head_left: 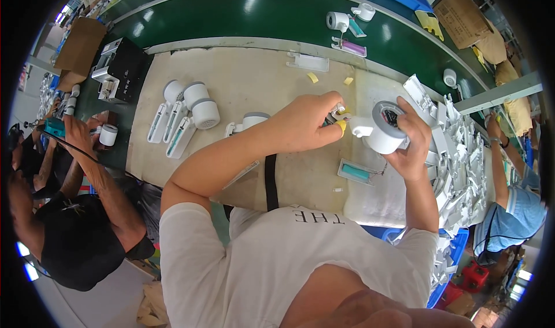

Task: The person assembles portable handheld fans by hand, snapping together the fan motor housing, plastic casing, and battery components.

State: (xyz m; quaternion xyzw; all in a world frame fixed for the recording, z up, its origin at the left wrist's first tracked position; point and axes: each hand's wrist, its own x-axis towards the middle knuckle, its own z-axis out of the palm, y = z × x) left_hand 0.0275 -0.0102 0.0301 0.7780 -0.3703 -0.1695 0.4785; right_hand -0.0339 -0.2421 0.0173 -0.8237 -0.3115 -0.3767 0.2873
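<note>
My right hand (pixel 413 140) grips a round white device head (pixel 378 143) with a grey rim and a short stub pointing left. Its open face shows dark inner parts and wires. Close to the stub, my left hand (pixel 312 122) is closed in a pinch on a small piece with metallic, white and yellow parts, mostly hidden by the fingers. Below both hands lies a white handle shell (pixel 355 172) with a teal cell inside and thin wires at its right end. Another white round-headed unit (pixel 254 120) is partly covered by my left forearm.
Several white round-headed units (pixel 191 105) with handles lie at left. White plastic parts (pixel 457 160) are heaped at right. A clear-white shell (pixel 307 62) and yellow pieces (pixel 313 77) lie at the back. A black machine (pixel 120 70) stands far left; co-workers (pixel 87 229) sit on both sides.
</note>
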